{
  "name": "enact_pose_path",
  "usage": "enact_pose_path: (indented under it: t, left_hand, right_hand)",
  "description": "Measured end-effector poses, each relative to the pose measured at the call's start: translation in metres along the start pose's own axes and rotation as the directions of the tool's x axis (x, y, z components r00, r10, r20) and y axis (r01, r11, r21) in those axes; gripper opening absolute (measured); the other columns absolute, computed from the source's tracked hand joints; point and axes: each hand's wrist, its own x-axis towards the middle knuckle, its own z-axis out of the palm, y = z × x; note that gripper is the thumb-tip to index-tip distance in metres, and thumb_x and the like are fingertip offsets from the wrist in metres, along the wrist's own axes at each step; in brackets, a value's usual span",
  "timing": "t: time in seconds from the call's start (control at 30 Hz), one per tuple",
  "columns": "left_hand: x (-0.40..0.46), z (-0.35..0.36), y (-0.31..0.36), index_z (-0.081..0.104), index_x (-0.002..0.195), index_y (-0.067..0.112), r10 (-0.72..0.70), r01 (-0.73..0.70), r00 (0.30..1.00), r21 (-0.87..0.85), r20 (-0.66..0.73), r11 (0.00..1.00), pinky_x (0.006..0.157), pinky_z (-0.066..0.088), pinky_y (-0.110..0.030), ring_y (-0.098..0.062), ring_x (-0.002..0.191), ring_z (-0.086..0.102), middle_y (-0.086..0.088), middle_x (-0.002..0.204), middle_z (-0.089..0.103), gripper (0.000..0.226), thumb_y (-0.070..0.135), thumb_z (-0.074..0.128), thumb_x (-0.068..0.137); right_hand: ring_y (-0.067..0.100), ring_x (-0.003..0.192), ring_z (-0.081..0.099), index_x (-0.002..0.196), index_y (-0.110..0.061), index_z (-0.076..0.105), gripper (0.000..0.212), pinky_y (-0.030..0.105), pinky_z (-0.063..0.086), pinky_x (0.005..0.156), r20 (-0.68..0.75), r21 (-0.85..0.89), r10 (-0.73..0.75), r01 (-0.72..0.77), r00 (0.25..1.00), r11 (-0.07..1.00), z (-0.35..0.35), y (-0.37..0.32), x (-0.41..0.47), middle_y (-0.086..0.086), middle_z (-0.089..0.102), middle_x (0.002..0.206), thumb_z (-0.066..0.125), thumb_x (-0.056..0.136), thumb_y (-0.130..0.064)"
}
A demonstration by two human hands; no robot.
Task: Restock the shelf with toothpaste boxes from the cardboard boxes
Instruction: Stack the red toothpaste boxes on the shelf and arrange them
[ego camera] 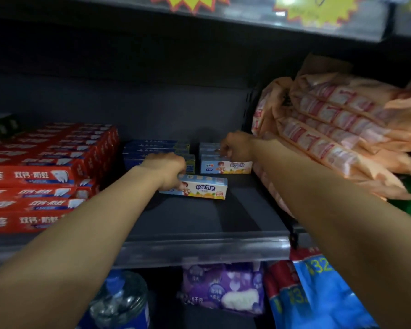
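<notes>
While both arms are reaching deep into the shelf [199, 217], the left hand [167, 170] is gripping the near toothpaste box [201, 188] by its left end, fingers curled over the top of that end. So the box is sticking out to the right of the grip, lying flat on the shelf floor roughly mid-depth, long side facing the front edge. It's a little kids' one with a cartoon kid and orange fruit printed on it.

The right hand [236, 147] is sitting further back, its fingers curled on top of the small stack of matching boxes [226, 165] near the rear of the shelf. The fingertips are mostly hidden behind the knuckles, so I honestly can't tell whether it's pinching the top box or just resting on it. That stack is sitting just behind and to the right of the box in the left grip, not touching it.

Just left of the stack, blue toothpaste boxes [156, 148] are piling up against the back, and red toothpaste boxes [45, 176] are filling the left end of the shelf. Orange packs [337, 129] are leaning in over the right end.
</notes>
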Motion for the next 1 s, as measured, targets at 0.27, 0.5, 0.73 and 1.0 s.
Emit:
enact_pose_path:
  t: [0.27, 0.5, 0.73, 1.0]
  left_hand:
    - [0.007, -0.007, 0.039, 0.055, 0.126, 0.02, -0.048, 0.047, 0.999, -0.016, -0.019, 0.999, 0.08, 0.039, -0.033, -0.025, 0.113, 0.054, -0.006, 0.127, 0.054, 0.043, 0.043, 0.062, 0.09]
    - [0.028, -0.003, 0.063, 0.049, 0.134, 0.022, -0.091, 0.091, 0.996, -0.02, 0.004, 0.996, 0.092, 0.043, -0.036, -0.027, 0.12, 0.05, -0.007, 0.134, 0.049, 0.046, 0.038, 0.059, 0.093]
    - [0.052, 0.001, 0.082, 0.049, 0.134, 0.02, -0.096, 0.093, 0.994, -0.061, -0.043, 0.994, 0.09, 0.044, -0.036, -0.027, 0.118, 0.052, -0.008, 0.131, 0.052, 0.041, 0.033, 0.054, 0.096]
    - [0.068, 0.007, 0.09, 0.054, 0.129, 0.013, -0.118, 0.103, 0.98, -0.099, -0.159, 0.99, 0.09, 0.047, -0.038, -0.028, 0.118, 0.054, -0.01, 0.132, 0.053, 0.039, 0.031, 0.058, 0.095]
  right_hand:
    - [0.023, 0.092, 0.064, 0.087, -0.009, 0.07, 0.019, 0.033, 0.053, 0.079, 0.014, 0.02, 0.039, -0.039, 0.999, 0.999, -0.024, 0.015, -0.051, 0.006, 0.068, 0.092, 0.054, 0.083, 0.0]
    - [0.012, 0.08, 0.057, 0.082, -0.016, 0.068, 0.022, 0.021, 0.043, 0.063, -0.013, 0.081, 0.04, -0.039, 0.999, 0.996, -0.033, 0.029, -0.074, -0.001, 0.063, 0.084, 0.057, 0.081, 0.003]
    - [0.016, 0.082, 0.061, 0.086, -0.013, 0.071, 0.025, 0.03, 0.053, 0.071, -0.035, 0.116, 0.03, -0.025, 0.999, 0.993, -0.029, 0.045, -0.083, -0.001, 0.064, 0.085, 0.056, 0.078, 0.006]
    - [0.016, 0.085, 0.061, 0.091, -0.01, 0.073, 0.023, 0.027, 0.051, 0.074, -0.086, 0.121, 0.008, 0.003, 0.996, 0.993, -0.025, 0.049, -0.084, 0.0, 0.065, 0.09, 0.058, 0.08, 0.002]
